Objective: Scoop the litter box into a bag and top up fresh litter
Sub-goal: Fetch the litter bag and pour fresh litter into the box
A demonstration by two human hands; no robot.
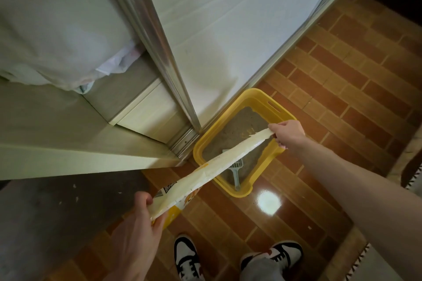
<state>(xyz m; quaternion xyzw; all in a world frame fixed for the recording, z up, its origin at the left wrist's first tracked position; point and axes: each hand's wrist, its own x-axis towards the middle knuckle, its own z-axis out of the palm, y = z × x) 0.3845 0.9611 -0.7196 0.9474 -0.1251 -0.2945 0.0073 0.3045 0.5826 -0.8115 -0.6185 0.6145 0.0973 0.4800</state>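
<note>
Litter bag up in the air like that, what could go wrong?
The litter bag is stretched between the left hand and right hand, only partly over the yellow litter box. If it tips, litter could land on the tiled floor. Poured litter could also bury the scoop lying inside.

Corner of a tiled room by a sliding door

Reddish-brown brick-pattern floor tiles (pixel 338 89) fill 3 to 6 o'clock, with a bright light reflection (pixel 269 202) glaring near 5. A metal door frame (pixel 159 36) runs up toward 12; a pale ledge (pixel 68 155) sits at 9.
</note>
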